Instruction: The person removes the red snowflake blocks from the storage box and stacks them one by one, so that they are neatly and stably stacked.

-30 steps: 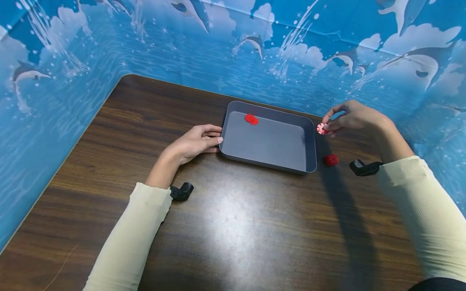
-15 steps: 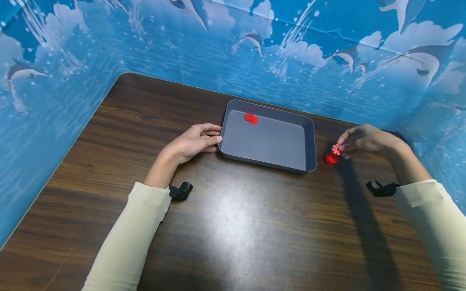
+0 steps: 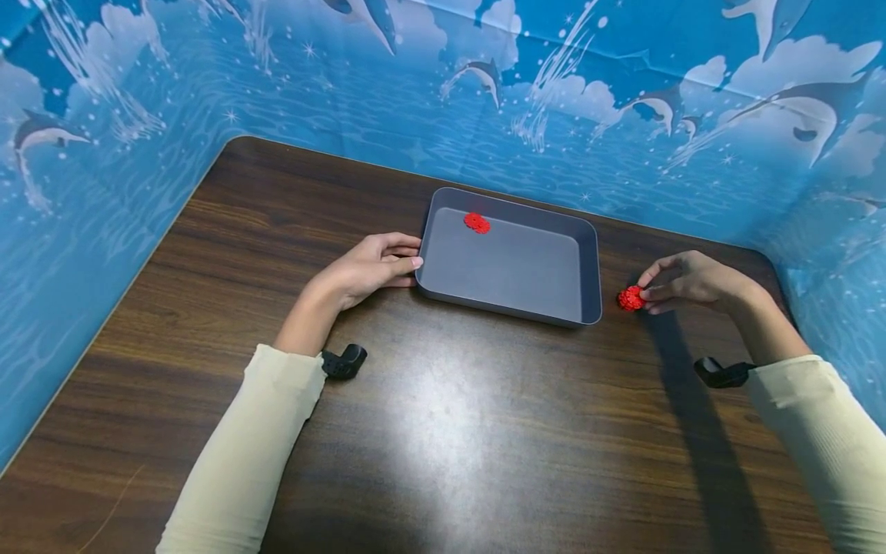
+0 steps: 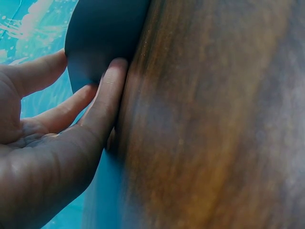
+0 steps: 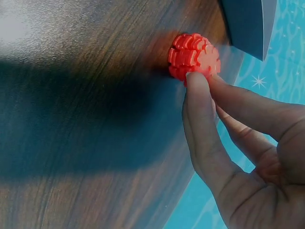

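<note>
A grey rectangular tray (image 3: pixel 508 269) stands on the wooden table, with a few overlapping red notched discs (image 3: pixel 477 223) lying in its far left corner. My left hand (image 3: pixel 367 269) rests against the tray's left side; in the left wrist view its nearly straight fingers (image 4: pixel 107 90) touch the outer wall. To the right of the tray, on the tabletop, sits a small stack of red notched discs (image 5: pixel 190 55). My right hand (image 3: pixel 695 281) pinches a red disc at the top of this stack between thumb and fingers. Its fingertips partly cover that disc.
A dark wood-grain table (image 3: pixel 443 431) spreads under everything. Behind it hangs a blue dolphin-patterned cloth (image 3: pixel 346 92), close to the tray's far edge. Black wrist devices sit on the left wrist (image 3: pixel 344 362) and right wrist (image 3: pixel 720 375).
My right hand has moved right and nearer to me from beside the tray's corner, bringing its pinched red disc down onto the stack. The left hand stays at the tray.
</note>
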`<action>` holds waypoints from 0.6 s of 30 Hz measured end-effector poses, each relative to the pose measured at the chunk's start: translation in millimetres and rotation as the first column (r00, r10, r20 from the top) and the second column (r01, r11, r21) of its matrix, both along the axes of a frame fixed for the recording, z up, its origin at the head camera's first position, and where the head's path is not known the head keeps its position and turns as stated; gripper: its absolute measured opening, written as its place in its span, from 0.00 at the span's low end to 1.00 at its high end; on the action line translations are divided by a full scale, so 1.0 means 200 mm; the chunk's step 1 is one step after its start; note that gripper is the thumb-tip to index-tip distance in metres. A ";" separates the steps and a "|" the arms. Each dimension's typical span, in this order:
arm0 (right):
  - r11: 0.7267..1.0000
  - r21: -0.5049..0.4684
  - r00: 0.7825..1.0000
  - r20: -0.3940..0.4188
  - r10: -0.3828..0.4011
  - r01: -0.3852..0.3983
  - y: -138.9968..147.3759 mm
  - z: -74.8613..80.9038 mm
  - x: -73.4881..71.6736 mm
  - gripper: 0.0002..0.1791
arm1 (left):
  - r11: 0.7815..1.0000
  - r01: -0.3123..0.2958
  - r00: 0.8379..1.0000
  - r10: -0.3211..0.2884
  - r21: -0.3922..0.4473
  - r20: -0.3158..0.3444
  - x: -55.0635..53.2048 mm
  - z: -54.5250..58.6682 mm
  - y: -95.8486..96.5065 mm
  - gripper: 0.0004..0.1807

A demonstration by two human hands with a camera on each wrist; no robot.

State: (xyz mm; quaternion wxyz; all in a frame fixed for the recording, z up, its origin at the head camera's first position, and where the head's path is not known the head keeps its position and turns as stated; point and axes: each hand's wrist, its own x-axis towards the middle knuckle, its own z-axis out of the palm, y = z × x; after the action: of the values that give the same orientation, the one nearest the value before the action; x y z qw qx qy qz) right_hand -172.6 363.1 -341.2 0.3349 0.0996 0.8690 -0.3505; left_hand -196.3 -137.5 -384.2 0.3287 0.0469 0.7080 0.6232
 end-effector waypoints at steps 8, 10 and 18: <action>1.000 0.000 1.000 -0.021 -0.012 0.012 0.00 0.02 0.01 0.14 | 1.000 0.000 1.000 0.000 0.006 -0.005 0.00 0.00 0.00 0.32; 1.000 0.007 0.999 -0.032 0.002 -0.001 0.00 0.04 0.00 0.14 | 1.000 0.002 1.000 -0.002 0.005 -0.005 0.00 0.00 0.00 0.32; 0.994 0.068 0.993 -0.078 0.088 -0.082 -0.08 0.15 -0.06 0.14 | 1.000 0.010 1.000 -0.010 0.013 0.001 0.00 0.00 -0.01 0.31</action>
State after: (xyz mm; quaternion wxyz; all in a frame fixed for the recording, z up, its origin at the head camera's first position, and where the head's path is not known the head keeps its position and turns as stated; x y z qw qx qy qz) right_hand -185.6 346.6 -311.4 0.3107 0.0589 0.8961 -0.3115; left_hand -196.2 -138.7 -383.9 0.3318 0.0521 0.7035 0.6263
